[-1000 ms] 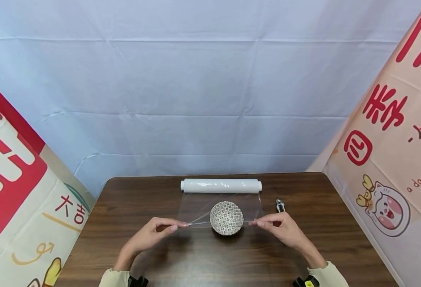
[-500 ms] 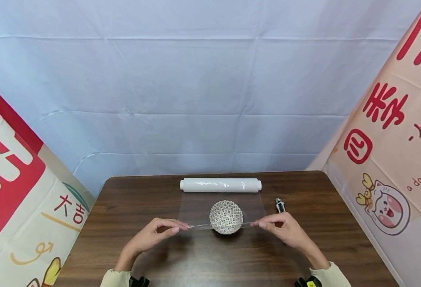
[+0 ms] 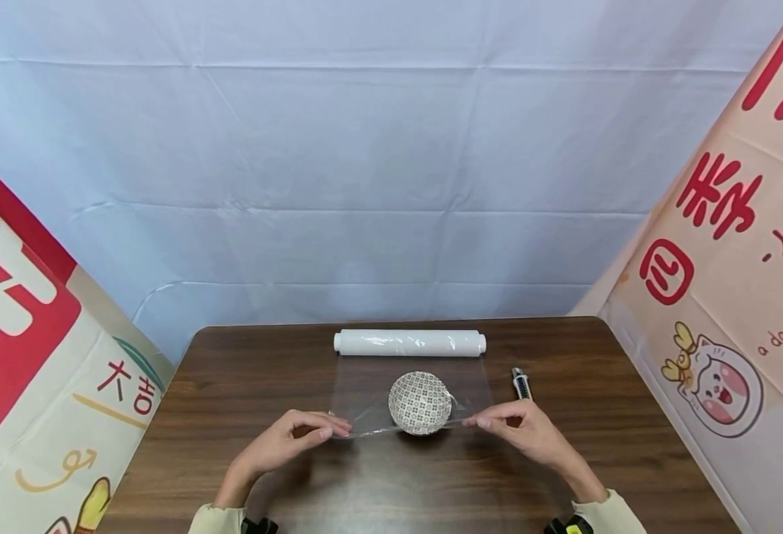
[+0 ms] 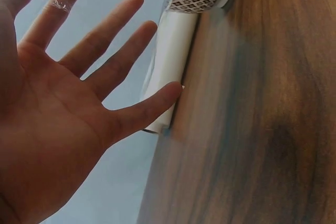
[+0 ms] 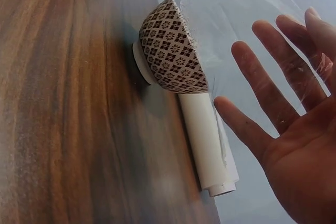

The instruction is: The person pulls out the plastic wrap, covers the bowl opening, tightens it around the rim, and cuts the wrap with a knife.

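white roll [image 3: 410, 343] lies lengthwise left-right, clear film [image 3: 363, 397] extending nearward.

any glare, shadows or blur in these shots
Head view: white glints on the cling film roll, a pale sheen on the wooden table; left wrist view: wood grain soft and hazy; right wrist view: patterned bowl fairly crisp, dark shadow by its foot.

Booth-like setting, pale cloth [image 3: 378, 163] hung behind, printed banners [image 3: 705, 348] either side, wood-grain table [image 3: 391, 489]
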Demonstrator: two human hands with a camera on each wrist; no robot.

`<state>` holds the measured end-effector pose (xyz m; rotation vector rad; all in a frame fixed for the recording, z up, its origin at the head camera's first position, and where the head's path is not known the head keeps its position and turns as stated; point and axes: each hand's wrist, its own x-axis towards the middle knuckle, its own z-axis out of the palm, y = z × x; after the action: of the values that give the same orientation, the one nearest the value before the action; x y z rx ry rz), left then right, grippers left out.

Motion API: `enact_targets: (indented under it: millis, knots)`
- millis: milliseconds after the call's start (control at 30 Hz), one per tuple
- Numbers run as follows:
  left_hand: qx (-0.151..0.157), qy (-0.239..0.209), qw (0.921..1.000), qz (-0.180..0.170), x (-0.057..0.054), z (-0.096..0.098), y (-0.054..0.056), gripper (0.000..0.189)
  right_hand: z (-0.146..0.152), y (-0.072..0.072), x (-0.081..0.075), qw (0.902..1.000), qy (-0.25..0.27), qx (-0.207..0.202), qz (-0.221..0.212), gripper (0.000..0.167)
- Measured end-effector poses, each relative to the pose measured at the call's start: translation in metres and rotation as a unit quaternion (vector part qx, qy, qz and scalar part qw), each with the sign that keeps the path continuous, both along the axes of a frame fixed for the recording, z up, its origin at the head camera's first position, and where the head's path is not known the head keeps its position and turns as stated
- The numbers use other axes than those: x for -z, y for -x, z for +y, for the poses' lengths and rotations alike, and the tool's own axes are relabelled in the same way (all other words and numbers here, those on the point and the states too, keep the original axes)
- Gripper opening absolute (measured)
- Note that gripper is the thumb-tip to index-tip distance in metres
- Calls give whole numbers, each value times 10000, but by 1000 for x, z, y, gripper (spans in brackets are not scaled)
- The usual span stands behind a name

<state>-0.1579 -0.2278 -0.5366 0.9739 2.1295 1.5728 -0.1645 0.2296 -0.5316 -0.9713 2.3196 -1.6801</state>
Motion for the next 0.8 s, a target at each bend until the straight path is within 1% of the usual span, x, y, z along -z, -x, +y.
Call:
enact_targets:
  millis: [100, 200, 333, 433, 567, 600, 700, 800]
  knots:
    - [-30, 50, 10000, -80, 0, 1, 0, 33, -1, 0, 2, 10000, 11, -41, -16, 24]
    - [-133, 154, 9996, -182, 1, 2, 0, 37, -2, 0, 5, 9999, 55, -80, 26, 25]
    - [-248, 336, 9989, -200, 4, 4, -2, 35, -2, -2, 12, 9999, 76, -89, -15, 27]
    - [-322, 516, 9981, -107, 7, 7, -4, 32, 0, -4, 18, 9997, 111, -158, 117, 32]
    - [-447, 827, 9954, 193, 8, 14, -7, 28, 3, -5, 26, 9985, 286, -391, 246, 36]
    - [-481, 908, 9943, 266, 9, 16, -7, 28, 4, -6, 27, 9983, 324, -422, 217, 37]
    - [-591, 1138, 9912, 325, 11, 20, -8, 29, 2, -9, 30, 9984, 365, -424, 44, 38]
    - [-680, 1289, 9887, 363, 14, 21, -9, 30, -1, -11, 33, 9991, 301, -299, 83, 36]
